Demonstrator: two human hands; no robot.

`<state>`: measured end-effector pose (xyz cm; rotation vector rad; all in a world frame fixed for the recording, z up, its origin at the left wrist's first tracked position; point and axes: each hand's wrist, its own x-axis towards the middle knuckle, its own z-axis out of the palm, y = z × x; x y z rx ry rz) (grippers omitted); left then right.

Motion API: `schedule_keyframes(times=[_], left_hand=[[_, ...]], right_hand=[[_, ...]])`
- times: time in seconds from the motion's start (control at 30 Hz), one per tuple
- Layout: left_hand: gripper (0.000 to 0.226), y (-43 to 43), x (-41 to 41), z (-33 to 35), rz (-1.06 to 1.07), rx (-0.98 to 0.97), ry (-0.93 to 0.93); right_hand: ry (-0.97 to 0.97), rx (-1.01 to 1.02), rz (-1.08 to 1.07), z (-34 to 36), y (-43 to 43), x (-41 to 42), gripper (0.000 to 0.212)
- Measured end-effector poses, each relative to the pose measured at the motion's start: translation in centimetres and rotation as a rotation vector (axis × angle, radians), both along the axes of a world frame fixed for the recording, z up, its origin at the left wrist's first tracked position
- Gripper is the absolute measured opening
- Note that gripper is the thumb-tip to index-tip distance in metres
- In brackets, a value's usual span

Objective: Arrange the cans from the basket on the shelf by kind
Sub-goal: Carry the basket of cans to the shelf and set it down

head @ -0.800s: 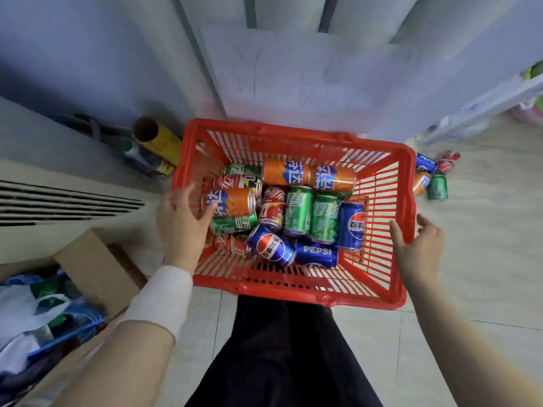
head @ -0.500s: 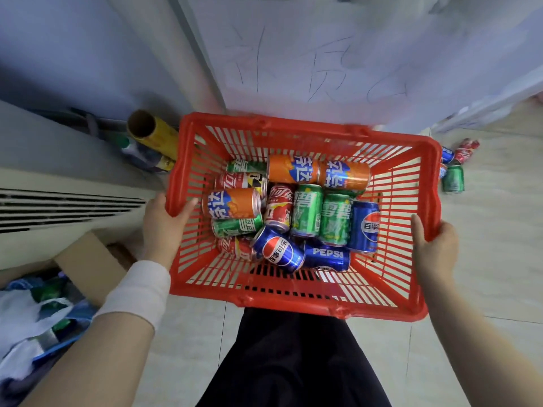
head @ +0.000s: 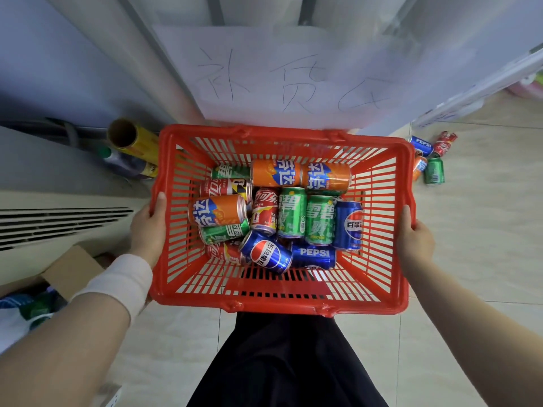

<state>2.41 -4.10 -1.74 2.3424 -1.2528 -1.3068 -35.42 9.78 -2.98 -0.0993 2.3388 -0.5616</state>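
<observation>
A red plastic basket [head: 282, 304] is held in front of me above the floor. My left hand [head: 148, 230] grips its left rim, thumb over the edge. My right hand [head: 415, 237] grips the right rim the same way. Inside lie several cans on their sides: orange Fanta cans [head: 276, 173], green Sprite cans [head: 291, 212], red Coca-Cola cans [head: 266, 210] and blue Pepsi cans [head: 266, 254]. Some cans lie partly under others. No shelf board shows in this view.
A white sheet with handwriting [head: 293, 80] hangs just beyond the basket. Several loose cans [head: 430, 160] lie on the tiled floor at right. A yellow tube [head: 132, 141] and an air-conditioner unit [head: 58, 212] are at left, a cardboard box [head: 67, 271] below them.
Both hands went from reaching at the basket's sides to gripping its rims. The basket has come up closer to the camera.
</observation>
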Motion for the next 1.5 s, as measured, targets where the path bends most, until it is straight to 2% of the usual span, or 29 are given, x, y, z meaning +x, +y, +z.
schedule_keyframes(times=[0.33,0.6,0.73,0.97,1.1,1.5], left_hand=[[0.06,-0.3,-1.8,1.3,0.077,-0.026,-0.082],[0.056,1.7,-5.1,4.2,-0.115,-0.087,-0.168],[0.056,3.6,-8.4,4.9,-0.213,-0.079,-0.185],[0.057,9.2,-18.8,7.2,-0.398,-0.091,-0.214],[0.055,13.1,-26.0,7.6,-0.455,-0.104,-0.214],[0.059,20.4,-51.5,7.8,-0.677,-0.111,-0.036]], right_hand=[[-0.031,-0.041,-0.046,0.7,0.8,-0.3,0.053],[-0.119,-0.048,-0.17,2.7,8.5,-1.4,0.06],[-0.088,-0.021,-0.251,3.7,14.0,-2.7,0.055],[-0.026,0.029,-0.365,5.5,23.8,-8.7,0.052],[-0.012,0.032,-0.417,6.5,29.4,-14.0,0.06],[0.172,0.127,-0.643,10.5,42.7,-31.0,0.068]])
